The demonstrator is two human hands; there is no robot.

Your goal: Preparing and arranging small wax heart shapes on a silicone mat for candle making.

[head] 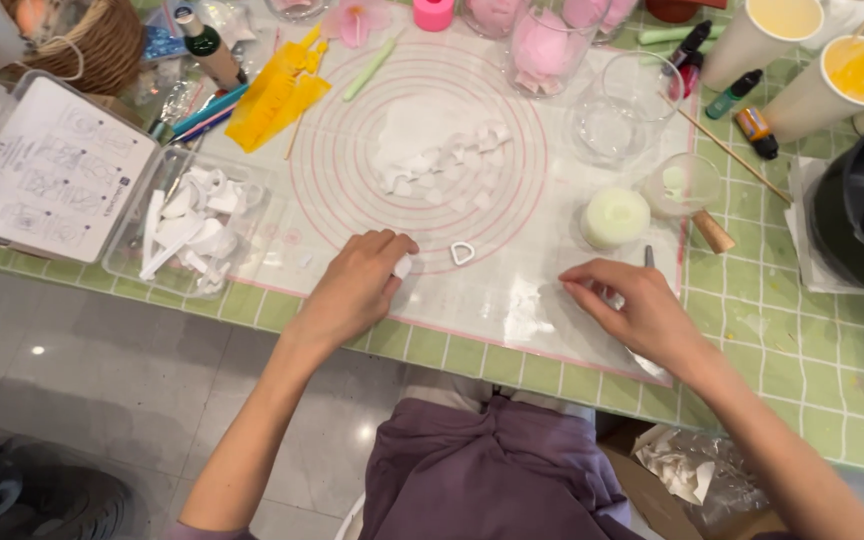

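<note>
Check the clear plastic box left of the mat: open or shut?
Open. The clear plastic box has no lid on; white cutters lie exposed inside.

- One view only, from a camera worn on the person's head.
- It looks steeply down and forward over the lap onto the surface (792, 350).
- It sits close, with both forearms reaching up from the bottom edge.

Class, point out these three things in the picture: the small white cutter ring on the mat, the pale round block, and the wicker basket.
small white cutter ring (462, 253), head view, on its rim.
pale round block (615, 217), head view, top face.
wicker basket (102, 45), head view, woven side wall.
</note>
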